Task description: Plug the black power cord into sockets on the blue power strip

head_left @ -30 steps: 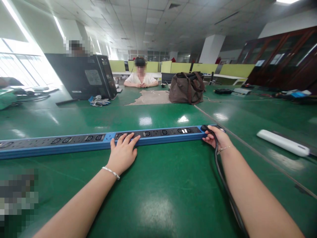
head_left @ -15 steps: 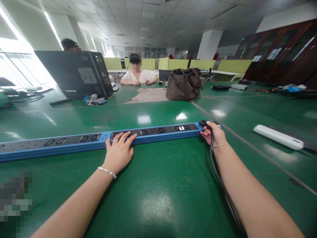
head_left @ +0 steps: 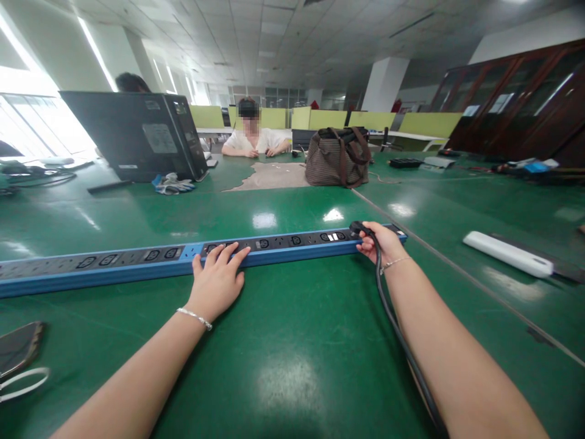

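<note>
A long blue power strip (head_left: 150, 268) with black sockets lies across the green table, running out of view at the left. My left hand (head_left: 218, 274) rests on its middle with fingers spread, covering a few sockets. In my right hand (head_left: 379, 244) a black power plug (head_left: 356, 229) is pinched over the strip's right end. Its thick black cable (head_left: 397, 335) hangs from the plug and runs down along my right forearm. Whether the plug's pins touch a socket is hidden.
A white power strip (head_left: 508, 253) lies to the right. Farther back stand a brown bag (head_left: 338, 157) and a black computer case (head_left: 132, 137), with gloves (head_left: 172, 184) beside it. A phone (head_left: 21, 347) lies at the lower left. A person (head_left: 256, 140) sits across the table.
My right hand has moved a little to the left with the plug, from the strip's far right end toward the sockets. My left hand stays on the strip.
</note>
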`<state>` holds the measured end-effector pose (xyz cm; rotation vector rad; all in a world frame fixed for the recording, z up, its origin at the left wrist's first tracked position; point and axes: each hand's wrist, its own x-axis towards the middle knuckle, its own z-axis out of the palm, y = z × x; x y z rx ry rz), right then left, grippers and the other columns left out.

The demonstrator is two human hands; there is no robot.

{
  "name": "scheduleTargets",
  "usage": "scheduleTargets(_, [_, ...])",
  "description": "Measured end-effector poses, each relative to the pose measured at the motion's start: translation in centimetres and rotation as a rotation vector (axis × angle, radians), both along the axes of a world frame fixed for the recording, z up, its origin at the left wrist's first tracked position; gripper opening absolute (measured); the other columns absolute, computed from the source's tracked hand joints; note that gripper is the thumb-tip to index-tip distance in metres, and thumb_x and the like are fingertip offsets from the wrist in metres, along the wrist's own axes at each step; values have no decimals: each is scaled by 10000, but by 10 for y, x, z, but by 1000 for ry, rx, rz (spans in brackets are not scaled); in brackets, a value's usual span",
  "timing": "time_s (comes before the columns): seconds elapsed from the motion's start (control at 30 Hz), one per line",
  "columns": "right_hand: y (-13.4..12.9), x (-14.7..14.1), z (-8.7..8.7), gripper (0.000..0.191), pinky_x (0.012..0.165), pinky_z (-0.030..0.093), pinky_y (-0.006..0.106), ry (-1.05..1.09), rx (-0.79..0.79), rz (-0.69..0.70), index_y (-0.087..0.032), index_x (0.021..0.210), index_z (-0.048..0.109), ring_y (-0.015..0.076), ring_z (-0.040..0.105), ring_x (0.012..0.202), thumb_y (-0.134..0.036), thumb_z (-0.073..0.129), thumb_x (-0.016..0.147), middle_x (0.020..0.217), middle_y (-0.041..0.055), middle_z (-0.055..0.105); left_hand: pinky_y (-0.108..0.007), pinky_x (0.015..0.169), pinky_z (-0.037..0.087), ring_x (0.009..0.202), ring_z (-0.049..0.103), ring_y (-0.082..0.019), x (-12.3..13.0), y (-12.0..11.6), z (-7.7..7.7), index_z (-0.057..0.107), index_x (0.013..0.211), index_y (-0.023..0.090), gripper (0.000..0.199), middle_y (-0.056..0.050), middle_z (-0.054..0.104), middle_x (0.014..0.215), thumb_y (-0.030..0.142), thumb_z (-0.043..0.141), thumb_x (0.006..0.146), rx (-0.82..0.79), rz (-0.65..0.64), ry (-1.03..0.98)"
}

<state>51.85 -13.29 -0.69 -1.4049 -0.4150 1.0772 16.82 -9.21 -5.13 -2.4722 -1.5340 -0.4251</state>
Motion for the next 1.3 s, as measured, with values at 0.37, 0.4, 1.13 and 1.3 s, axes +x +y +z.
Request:
scheduleTargets(0.37, [-1,5,3,320,441,470,174,-7,-46,-2,-177,625,467,35,307,269,-298,407,915,324,-87,320,-621,1036,202,1294,350,-285,0,0,1,428,1337,331,500,-22,431,1425,292,405,839,-9,-5,-5])
scheduleTargets(0.4, [-2,6,3,320,440,470,173,-9,-48,3,-177,624,465,34,306,268,-299,410,915,325,-87,320,-620,1037,200,1294,349,-286,0,0,1,428,1337,333,501,-22,431,1425,292,407,838,-11,-4,-5])
scheduleTargets(1.13, [0,0,14,321,381,452,169,-192,-176,-5,-183,607,456,45,308,268,-270,420,913,304,-71,339,-618,1037,200,1293,349,-288,0,2,-1,430,1336,334,503,-20,430,1426,293,412,835,-4,-6,1])
scheduleTargets(1.3, [3,-5,13,310,357,438,174,-217,-208,-22,-190,600,450,50,318,264,-268,448,900,305,-70,347,-618,1033,204,1289,356,-287,0,1,-1,435,1331,330,494,-22,438,1419,296,407,839,6,-13,-5])
